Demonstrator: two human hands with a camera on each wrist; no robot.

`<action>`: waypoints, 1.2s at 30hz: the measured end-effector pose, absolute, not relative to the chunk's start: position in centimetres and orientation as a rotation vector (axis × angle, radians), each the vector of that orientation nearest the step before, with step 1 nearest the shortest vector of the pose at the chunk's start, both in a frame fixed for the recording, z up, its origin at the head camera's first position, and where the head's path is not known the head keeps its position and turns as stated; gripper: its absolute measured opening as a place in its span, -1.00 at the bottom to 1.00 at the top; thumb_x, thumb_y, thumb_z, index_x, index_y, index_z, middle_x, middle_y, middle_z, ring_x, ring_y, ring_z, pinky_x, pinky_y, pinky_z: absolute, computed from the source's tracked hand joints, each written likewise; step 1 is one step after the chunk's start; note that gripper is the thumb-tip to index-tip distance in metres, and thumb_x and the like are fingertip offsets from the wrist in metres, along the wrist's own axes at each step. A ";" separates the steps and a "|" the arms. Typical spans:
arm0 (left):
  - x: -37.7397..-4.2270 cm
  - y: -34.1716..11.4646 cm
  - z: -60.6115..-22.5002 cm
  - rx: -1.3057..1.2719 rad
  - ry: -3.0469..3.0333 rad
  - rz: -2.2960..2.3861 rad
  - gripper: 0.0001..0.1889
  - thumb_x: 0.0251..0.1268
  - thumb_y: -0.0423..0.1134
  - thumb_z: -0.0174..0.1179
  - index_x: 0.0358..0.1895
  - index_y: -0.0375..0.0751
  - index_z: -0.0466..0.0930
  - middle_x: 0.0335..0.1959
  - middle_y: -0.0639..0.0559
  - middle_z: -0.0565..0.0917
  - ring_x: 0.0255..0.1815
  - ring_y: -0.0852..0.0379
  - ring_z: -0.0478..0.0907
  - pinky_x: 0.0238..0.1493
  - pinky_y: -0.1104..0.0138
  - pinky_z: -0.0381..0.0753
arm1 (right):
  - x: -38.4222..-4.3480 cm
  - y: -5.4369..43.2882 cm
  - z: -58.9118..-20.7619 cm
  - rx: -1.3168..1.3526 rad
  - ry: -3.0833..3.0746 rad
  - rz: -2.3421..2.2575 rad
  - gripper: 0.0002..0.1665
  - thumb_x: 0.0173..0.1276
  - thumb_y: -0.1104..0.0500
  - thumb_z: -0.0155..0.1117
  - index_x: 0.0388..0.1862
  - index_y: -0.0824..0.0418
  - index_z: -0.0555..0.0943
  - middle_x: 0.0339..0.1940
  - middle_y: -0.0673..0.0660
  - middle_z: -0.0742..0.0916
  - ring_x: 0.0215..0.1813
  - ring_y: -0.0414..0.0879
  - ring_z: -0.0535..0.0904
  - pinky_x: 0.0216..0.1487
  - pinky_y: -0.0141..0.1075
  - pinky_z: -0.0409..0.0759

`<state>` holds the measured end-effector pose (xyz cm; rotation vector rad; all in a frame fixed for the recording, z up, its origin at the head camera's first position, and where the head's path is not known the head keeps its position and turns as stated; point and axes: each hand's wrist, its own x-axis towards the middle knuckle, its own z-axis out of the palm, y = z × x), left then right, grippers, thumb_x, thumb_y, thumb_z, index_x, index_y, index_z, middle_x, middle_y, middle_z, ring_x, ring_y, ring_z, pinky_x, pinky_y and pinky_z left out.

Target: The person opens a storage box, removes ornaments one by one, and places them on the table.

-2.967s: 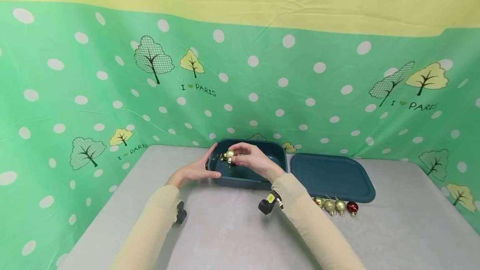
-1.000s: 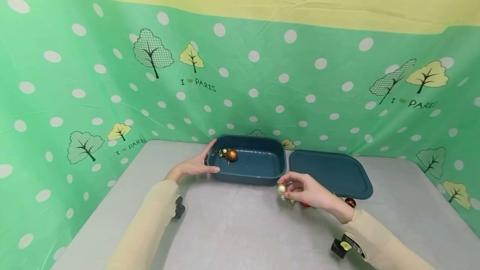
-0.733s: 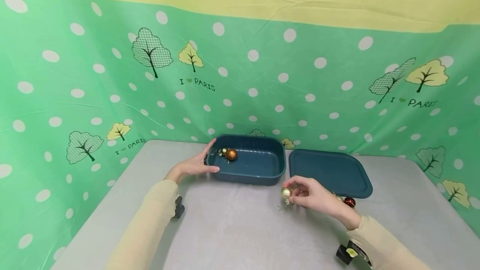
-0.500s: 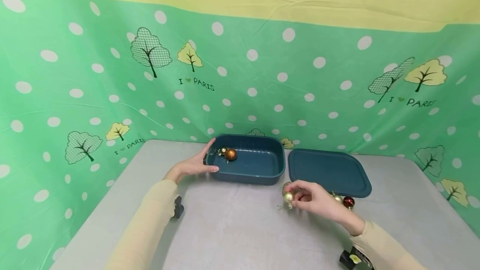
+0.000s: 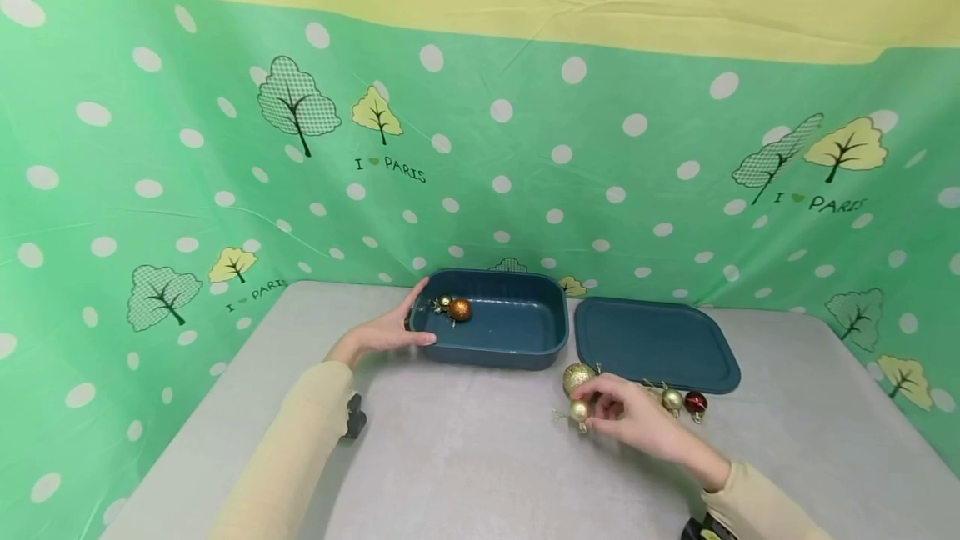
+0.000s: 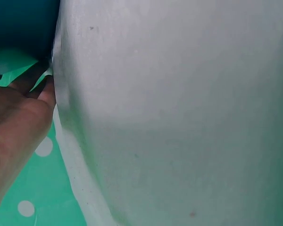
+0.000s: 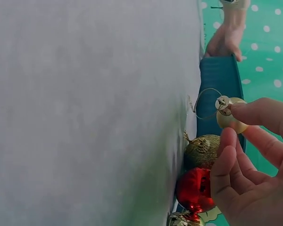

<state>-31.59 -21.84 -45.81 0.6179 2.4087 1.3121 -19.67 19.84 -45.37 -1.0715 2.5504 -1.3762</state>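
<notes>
My right hand [image 5: 633, 419] pinches a small pale-gold Christmas bauble [image 7: 235, 123] by its cap between thumb and fingertips, its cord hanging loose. In the head view that bauble is low over the table, just in front of a larger glittery gold bauble [image 5: 577, 377]. A shiny red bauble [image 7: 194, 189] sits beside the glittery one in the right wrist view; the hand hides it from the head camera. Around the left end of a dark blue plastic box [image 5: 498, 357], my left hand [image 5: 386, 332] grips with the thumb on the front wall. Inside lie a copper bauble [image 5: 460, 309] and a small gold bauble [image 5: 446, 301].
Right of the box lies its flat blue lid [image 5: 656, 344]. Along the lid's front edge sit another gold bauble [image 5: 672, 399] and a dark red bauble [image 5: 696, 403]. A green polka-dot cloth [image 5: 465, 190] hangs behind the grey table [image 5: 450, 457].
My right hand has carried the gold bauble from over the box to the table before the lid, then lower and slightly right. My left hand stays on the box.
</notes>
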 end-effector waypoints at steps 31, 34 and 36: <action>-31.5 -21.8 -46.0 0.598 2.393 1.345 0.19 0.16 -0.04 0.37 0.55 0.07 -0.49 0.54 -0.24 -0.41 0.49 -0.36 -0.37 0.34 -0.29 -0.18 | -19.3 19.6 -45.0 -0.997 2.740 -1.115 -0.67 0.09 0.39 0.41 -0.12 0.19 0.68 -0.29 -0.02 0.60 -0.44 -0.27 0.43 -0.48 -0.41 0.45; -31.6 -21.8 -46.0 0.599 2.394 1.343 0.18 0.18 -0.04 0.36 0.55 0.07 -0.50 0.54 -0.23 -0.42 0.49 -0.36 -0.38 0.34 -0.29 -0.18 | -19.4 19.7 -44.9 -0.996 2.729 -1.147 -0.67 0.08 0.39 0.41 -0.13 0.20 0.68 -0.30 0.00 0.62 -0.44 -0.27 0.43 -0.48 -0.41 0.46; -31.6 -21.9 -46.0 0.601 2.399 1.334 0.18 0.18 -0.02 0.35 0.55 0.06 -0.50 0.54 -0.23 -0.42 0.49 -0.36 -0.38 0.35 -0.29 -0.18 | -19.5 19.7 -44.8 -1.009 2.726 -1.164 -0.68 0.08 0.39 0.41 -0.14 0.21 0.68 -0.30 0.01 0.63 -0.45 -0.28 0.43 -0.47 -0.40 0.47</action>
